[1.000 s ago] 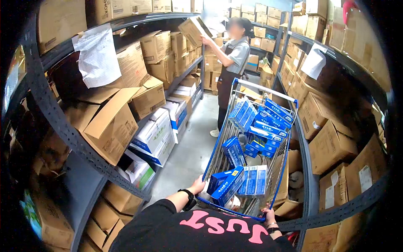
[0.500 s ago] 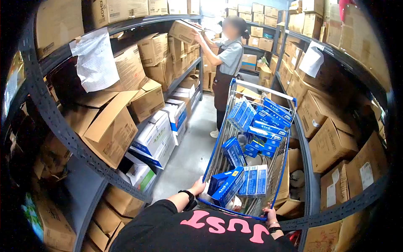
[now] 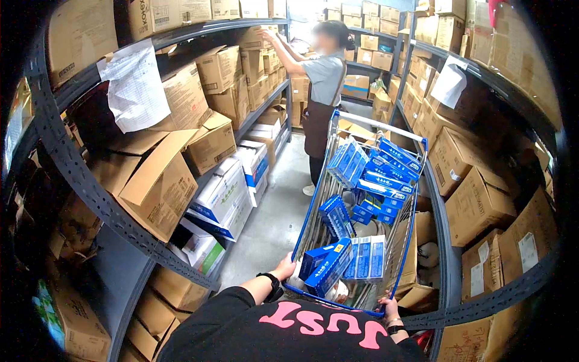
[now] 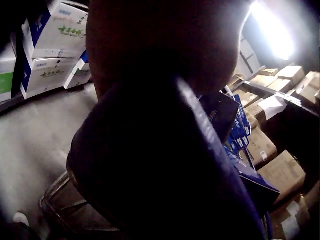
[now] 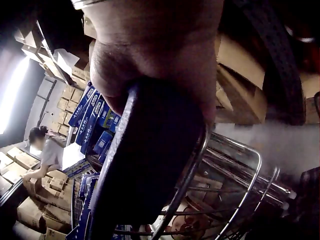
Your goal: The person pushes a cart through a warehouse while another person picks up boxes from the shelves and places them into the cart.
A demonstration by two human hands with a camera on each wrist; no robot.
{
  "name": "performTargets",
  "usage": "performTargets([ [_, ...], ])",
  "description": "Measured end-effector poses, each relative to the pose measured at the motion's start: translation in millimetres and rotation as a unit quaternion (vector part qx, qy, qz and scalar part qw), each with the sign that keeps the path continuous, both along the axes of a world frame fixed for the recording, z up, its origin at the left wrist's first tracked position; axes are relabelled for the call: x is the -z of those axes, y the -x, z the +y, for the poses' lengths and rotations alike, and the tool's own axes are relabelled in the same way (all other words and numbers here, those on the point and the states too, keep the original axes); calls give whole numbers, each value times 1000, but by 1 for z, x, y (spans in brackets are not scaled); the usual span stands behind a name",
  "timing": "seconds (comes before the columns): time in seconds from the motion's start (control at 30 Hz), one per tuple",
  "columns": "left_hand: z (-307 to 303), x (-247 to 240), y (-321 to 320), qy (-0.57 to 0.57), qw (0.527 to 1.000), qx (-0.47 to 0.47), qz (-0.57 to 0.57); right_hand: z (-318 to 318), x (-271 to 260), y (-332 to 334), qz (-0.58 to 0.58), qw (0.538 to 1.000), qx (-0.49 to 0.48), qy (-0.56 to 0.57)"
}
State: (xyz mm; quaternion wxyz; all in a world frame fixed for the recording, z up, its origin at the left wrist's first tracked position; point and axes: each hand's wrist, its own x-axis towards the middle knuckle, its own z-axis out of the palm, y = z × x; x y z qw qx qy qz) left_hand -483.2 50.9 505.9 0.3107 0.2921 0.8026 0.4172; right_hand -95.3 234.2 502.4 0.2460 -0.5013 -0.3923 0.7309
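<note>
A shopping cart [image 3: 312, 216] with a blue rim stands before me, loaded with several blue printed boxes [image 3: 329, 268]. My left hand [image 3: 283, 267] grips the cart's near left corner. At the near right corner, my right hand [image 3: 389, 309] holds the same rim. The left wrist view shows the left hand [image 4: 160, 45] above the dark blue plastic of the rim, its fingers mostly in shadow. In the right wrist view, the right hand [image 5: 155, 55] wraps the blue plastic corner [image 5: 145, 150], with metal wires of the basket below.
A person in a brown apron [image 3: 318, 130] stands beyond the cart on the left, arms raised to a shelf carton [image 3: 252, 39]. Shelves of cartons line both sides. An open carton [image 3: 158, 187] juts out at left; the right shelf post [image 3: 443, 253] is close to the cart. Grey floor [image 3: 265, 205] shows at left.
The other person has moved a carton leftward onto the shelf, and their arms now reach further over it. My hands stay on the cart, which has hardly shifted in view.
</note>
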Motion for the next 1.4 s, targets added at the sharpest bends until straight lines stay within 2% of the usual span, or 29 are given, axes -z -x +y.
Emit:
performTargets([
  [0.13, 1, 7, 1, -33, 999, -6, 10, -2, -7, 2, -3, 1000, 1, -1],
  [0.47, 1, 5, 0, -19, 1000, -13, 8, -4, -9, 3, -7, 1000, -2, -21],
  [0.63, 0, -24, -8, 8, 999, -32, -2, -1, -3, 2, 1, 1000, -8, -28],
  [0.77, 2, -15, -2, 6, 1000, -18, 0, -6, -17, 10, -11, 1000, 0, -19],
  [0.8, 5, -1, 8, -1, 999, 15, 50, -6, -22, 12, -41, 998, -22, -39],
  [0.83, 5, 15, 9, 8, 999, 6, 35, -5, -22, 13, -39, 998, -23, -39],
  [0.87, 5, 2, 5, 17, 1000, -2, 20, -4, -19, 12, -38, 998, -25, -38],
  [0.97, 6, 22, 12, -23, 999, 8, 26, 0, -14, 13, -21, 999, -14, -26],
  [1.13, 5, -2, 9, -23, 999, 8, 20, 0, -12, 13, -21, 999, -12, -25],
  [1.17, 4, -9, 8, 22, 1000, -7, -9, 0, -12, 14, -19, 999, -13, -24],
  [1.27, 6, 17, 12, -44, 998, -10, 36, 0, -15, 14, -25, 999, -19, -29],
  [1.4, 6, -6, 8, 1, 1000, -6, -7, 2, -11, 14, -23, 999, -13, -28],
])
